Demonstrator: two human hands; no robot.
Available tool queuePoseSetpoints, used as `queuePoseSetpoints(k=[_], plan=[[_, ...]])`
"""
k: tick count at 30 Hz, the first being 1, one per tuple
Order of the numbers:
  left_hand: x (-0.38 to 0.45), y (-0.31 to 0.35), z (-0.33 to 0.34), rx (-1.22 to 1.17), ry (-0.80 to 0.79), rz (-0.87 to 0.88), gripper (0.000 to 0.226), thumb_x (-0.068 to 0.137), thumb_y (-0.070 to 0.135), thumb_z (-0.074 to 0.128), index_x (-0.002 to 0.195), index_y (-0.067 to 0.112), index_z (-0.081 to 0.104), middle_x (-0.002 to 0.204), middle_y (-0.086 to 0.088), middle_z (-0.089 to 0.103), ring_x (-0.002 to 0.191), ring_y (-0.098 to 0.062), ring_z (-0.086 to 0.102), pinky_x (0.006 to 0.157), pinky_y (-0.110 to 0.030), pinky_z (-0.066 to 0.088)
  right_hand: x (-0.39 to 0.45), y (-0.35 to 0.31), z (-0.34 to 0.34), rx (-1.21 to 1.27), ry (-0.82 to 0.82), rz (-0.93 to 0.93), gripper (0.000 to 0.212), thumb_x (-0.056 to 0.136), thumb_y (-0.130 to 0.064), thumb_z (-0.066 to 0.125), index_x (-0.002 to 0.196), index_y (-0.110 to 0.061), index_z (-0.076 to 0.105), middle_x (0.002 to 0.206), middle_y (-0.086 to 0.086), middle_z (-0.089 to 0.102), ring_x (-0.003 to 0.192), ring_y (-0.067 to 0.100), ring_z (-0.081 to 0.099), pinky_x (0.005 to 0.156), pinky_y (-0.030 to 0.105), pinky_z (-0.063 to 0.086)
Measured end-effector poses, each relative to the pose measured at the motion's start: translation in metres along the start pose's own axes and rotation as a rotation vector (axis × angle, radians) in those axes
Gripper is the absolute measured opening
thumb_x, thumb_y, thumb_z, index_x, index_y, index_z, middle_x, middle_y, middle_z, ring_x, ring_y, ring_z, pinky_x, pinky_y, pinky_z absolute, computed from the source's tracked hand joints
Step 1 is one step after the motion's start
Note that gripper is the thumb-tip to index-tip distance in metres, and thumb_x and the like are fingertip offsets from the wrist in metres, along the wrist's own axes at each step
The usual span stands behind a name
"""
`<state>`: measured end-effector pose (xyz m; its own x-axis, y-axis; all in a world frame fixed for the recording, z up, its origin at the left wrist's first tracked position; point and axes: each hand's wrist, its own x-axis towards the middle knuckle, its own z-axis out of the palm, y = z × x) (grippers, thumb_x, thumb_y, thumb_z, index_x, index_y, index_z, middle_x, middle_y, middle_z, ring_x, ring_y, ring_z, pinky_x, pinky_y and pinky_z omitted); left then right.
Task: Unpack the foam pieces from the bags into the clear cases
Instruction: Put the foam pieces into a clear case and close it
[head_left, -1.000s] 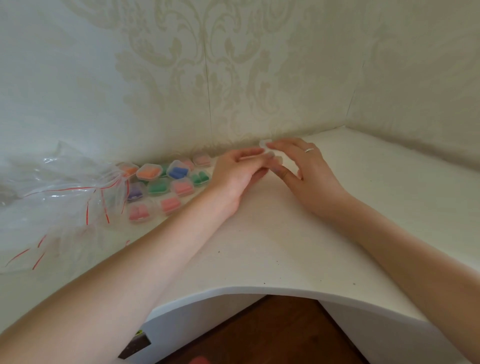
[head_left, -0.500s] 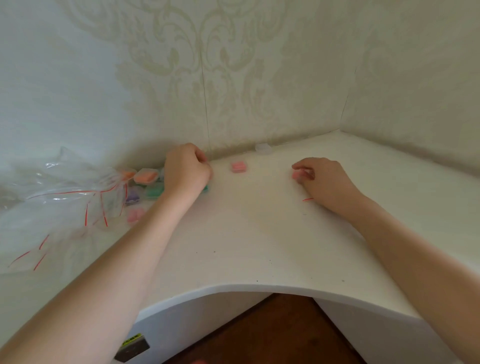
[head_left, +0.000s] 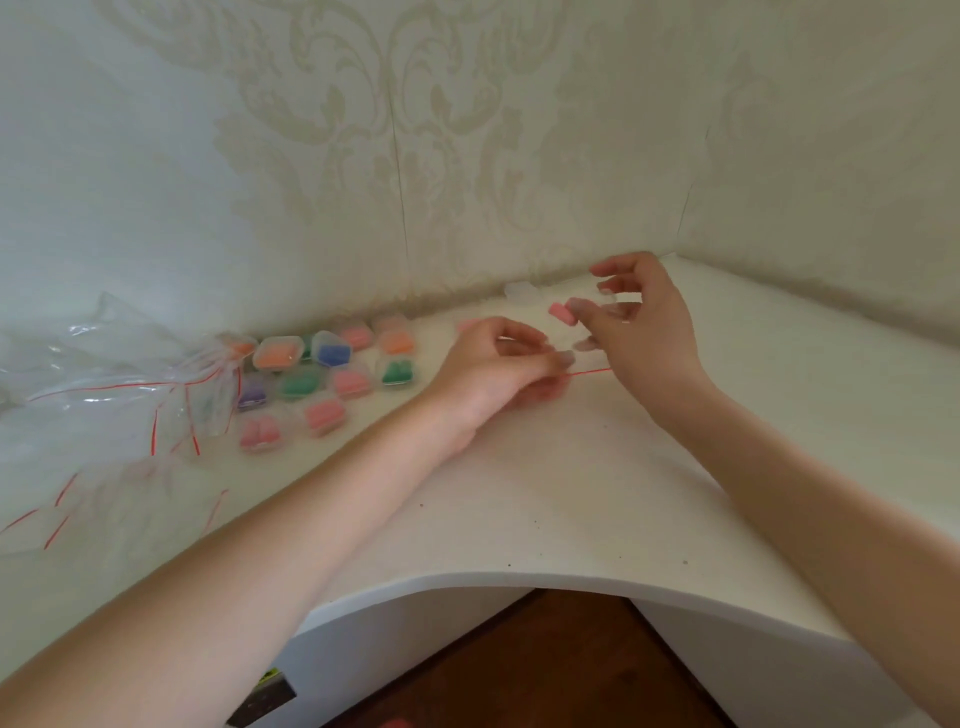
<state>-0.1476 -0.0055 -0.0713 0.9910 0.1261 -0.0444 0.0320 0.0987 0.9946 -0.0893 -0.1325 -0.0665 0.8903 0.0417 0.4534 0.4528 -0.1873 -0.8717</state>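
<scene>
Half a second ago the hands lay apart on the table (head_left: 519, 509); now they meet. The right hand (head_left: 641, 322) is raised, pinching a pink foam piece (head_left: 561, 314) at its fingertips. The left hand (head_left: 498, 369) pinches a small clear bag (head_left: 587, 358) with a red strip, just below. A clear case (head_left: 519, 292) sits behind them by the wall. Left of the left hand lie filled cases (head_left: 332, 374), then loose bags (head_left: 119, 395).
</scene>
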Motion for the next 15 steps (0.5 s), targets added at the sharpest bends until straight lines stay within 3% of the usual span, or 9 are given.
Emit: queuePoseSetpoints(k=[3, 7, 11, 13, 15], plan=[[0.008, 0.001, -0.011, -0.138, 0.001, -0.037, 0.034, 0.078, 0.000, 0.072, 0.106, 0.005, 0.053, 0.086, -0.010, 0.067, 0.069, -0.018, 0.068, 0.071, -0.027, 0.059, -0.002, 0.000, 0.004, 0.036, 0.028, -0.016, 0.032, 0.086, -0.011, 0.067, 0.110, -0.018, 0.046, 0.114, 0.010, 0.048, 0.098, 0.026, 0.059, 0.051, 0.009, 0.047], [0.005, 0.004, -0.012, -0.195, -0.140, -0.074, 0.024, 0.081, 0.000, 0.067, 0.102, 0.006, 0.057, 0.080, -0.010, 0.071, 0.072, -0.015, 0.070, 0.067, -0.023, 0.057, -0.005, 0.002, 0.010, 0.004, 0.023, -0.028, 0.044, 0.089, -0.014, 0.062, 0.125, -0.016, 0.036, 0.121, 0.010, 0.043, 0.093, 0.018, 0.062, 0.067, 0.013, 0.051], [0.008, 0.000, -0.011, -0.314, 0.037, -0.006, 0.018, 0.081, -0.009, 0.064, 0.093, 0.004, 0.056, 0.071, -0.011, 0.067, 0.059, -0.014, 0.067, 0.063, -0.022, 0.058, -0.007, 0.005, 0.010, -0.229, 0.024, -0.235, 0.045, 0.087, -0.029, 0.066, 0.123, -0.017, 0.041, 0.121, -0.004, 0.037, 0.109, 0.016, 0.046, 0.092, 0.020, 0.038], [0.012, -0.001, -0.013, -0.340, 0.144, 0.016, 0.019, 0.082, -0.008, 0.064, 0.089, 0.005, 0.052, 0.077, -0.015, 0.063, 0.054, -0.013, 0.065, 0.059, -0.021, 0.057, -0.006, 0.003, 0.006, -0.367, -0.026, -0.368, 0.031, 0.085, -0.032, 0.067, 0.110, -0.019, 0.055, 0.113, -0.010, 0.042, 0.109, 0.013, 0.039, 0.091, 0.018, 0.031], [0.015, -0.002, -0.016, -0.367, 0.214, 0.034, 0.021, 0.081, -0.007, 0.065, 0.085, 0.006, 0.049, 0.077, -0.015, 0.062, 0.050, -0.013, 0.064, 0.055, -0.019, 0.056, -0.007, 0.003, 0.004, -0.438, -0.184, -0.445, 0.021, 0.083, -0.031, 0.069, 0.100, -0.021, 0.064, 0.104, -0.013, 0.049, 0.105, 0.006, 0.036, 0.085, 0.012, 0.030]])
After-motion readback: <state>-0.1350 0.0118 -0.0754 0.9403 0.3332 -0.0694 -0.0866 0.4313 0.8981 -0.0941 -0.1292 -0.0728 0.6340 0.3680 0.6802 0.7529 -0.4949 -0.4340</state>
